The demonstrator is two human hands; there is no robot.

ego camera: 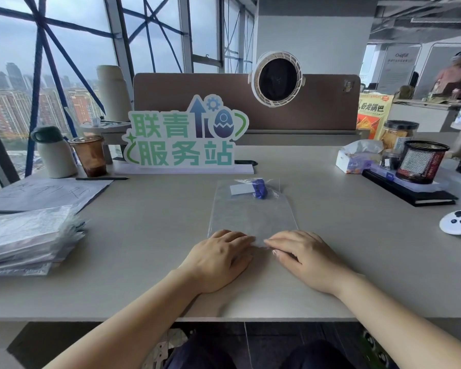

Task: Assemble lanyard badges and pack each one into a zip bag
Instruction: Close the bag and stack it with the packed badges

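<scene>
Closing the mouth of a filled zip bag (252, 217), which lies flat on the desk (149, 222) directly in front of the person. The blue lanyard (260, 188) and the white badge card (241, 189) sit together inside at the far end. The left hand (218, 259) rests on the near edge with fingers almost straight, its thumb hidden. The right hand (304, 259) meets it at the middle of that edge, fingers bent and thumb drawn up beneath them, apparently pinching the strip. The step in hand is judged to be sealing. The next move calls for running the fingertips outward along the strip to each corner, then setting the bag aside, perhaps on the stack of bags (24, 241) at left.
</scene>
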